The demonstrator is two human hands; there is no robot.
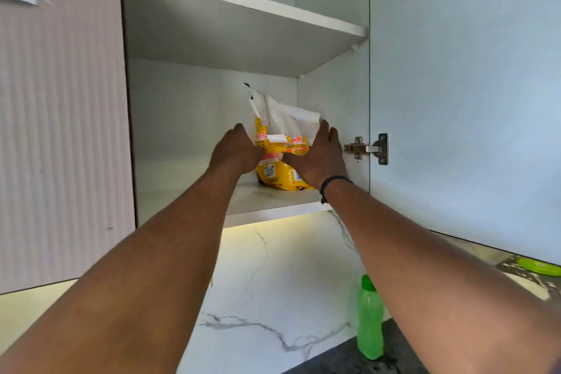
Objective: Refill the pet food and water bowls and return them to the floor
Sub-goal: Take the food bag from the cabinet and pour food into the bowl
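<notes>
A yellow and white pet food bag (280, 143) stands on the lower shelf (270, 203) of an open wall cabinet, its torn white top crumpled upward. My left hand (235, 150) grips the bag's left side. My right hand (318, 155), with a dark band at the wrist, is closed on its right side. Both arms reach up from below. The bag's base rests on the shelf. No bowl is in view.
The open cabinet door (464, 100) hangs at the right on a metal hinge (367, 149). The upper shelf (243, 0) holds nothing visible. A green water bottle (369, 317) stands on the dark counter below, against a marble backsplash. A green lid (538, 266) lies far right.
</notes>
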